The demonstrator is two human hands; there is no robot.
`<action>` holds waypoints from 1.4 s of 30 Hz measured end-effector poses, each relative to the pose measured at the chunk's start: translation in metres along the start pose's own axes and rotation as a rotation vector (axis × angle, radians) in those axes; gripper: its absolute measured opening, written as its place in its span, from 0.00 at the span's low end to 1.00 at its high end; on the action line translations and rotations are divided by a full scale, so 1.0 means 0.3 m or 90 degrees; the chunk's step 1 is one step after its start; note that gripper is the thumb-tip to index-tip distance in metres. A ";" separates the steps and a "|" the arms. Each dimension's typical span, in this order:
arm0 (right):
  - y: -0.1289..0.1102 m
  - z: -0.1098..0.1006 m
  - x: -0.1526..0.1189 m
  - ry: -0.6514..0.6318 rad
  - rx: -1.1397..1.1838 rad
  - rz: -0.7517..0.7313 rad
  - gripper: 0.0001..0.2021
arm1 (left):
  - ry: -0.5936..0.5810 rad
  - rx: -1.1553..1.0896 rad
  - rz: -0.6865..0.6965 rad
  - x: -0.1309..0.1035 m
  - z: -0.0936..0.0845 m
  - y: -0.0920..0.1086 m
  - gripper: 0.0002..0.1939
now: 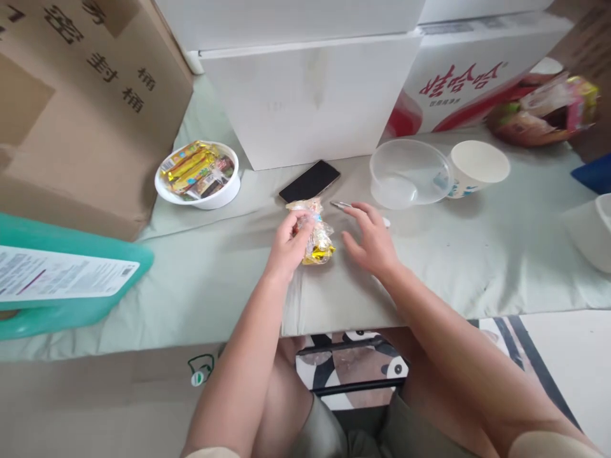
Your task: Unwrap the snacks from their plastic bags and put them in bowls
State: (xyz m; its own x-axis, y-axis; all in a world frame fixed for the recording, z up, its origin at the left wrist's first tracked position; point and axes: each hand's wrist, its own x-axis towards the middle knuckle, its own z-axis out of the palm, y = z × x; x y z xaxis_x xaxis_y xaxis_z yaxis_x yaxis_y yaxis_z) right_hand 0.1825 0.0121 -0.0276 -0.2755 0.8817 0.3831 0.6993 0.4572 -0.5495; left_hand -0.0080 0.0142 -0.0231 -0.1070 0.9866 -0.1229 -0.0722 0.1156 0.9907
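A crinkled clear wrapper with a yellow part (319, 245) lies on the cloth-covered table in front of me. My left hand (292, 245) is closed on its left side, thumb and fingers pressed on the plastic. Just to the right, my right hand (370, 238) has its fingers apart and holds nothing. A slim silvery tool (340, 205) lies by my right fingertips, partly covered by them; a white end (386, 222) shows past the hand. Behind the wrapper is a black phone (310, 181), lying flat.
A white bowl of wrapped snacks (223, 202) stands at the left, near a cardboard box (95, 127) and a green jug (71, 277). Right of centre are a clear bowl (405, 191) and a paper cup (480, 168). White boxes (310, 102) line the back.
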 end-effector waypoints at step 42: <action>0.037 -0.073 -0.037 -0.036 0.051 0.322 0.07 | -0.083 0.136 0.060 -0.013 0.006 0.001 0.14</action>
State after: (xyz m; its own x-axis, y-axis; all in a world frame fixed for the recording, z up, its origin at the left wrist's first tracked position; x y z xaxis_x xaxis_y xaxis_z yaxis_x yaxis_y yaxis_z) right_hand 0.2077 0.0049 -0.0217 0.0474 0.9988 0.0149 0.7016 -0.0226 -0.7122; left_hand -0.0058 0.0105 -0.0223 0.0261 0.9991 -0.0343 0.1452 0.0302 0.9889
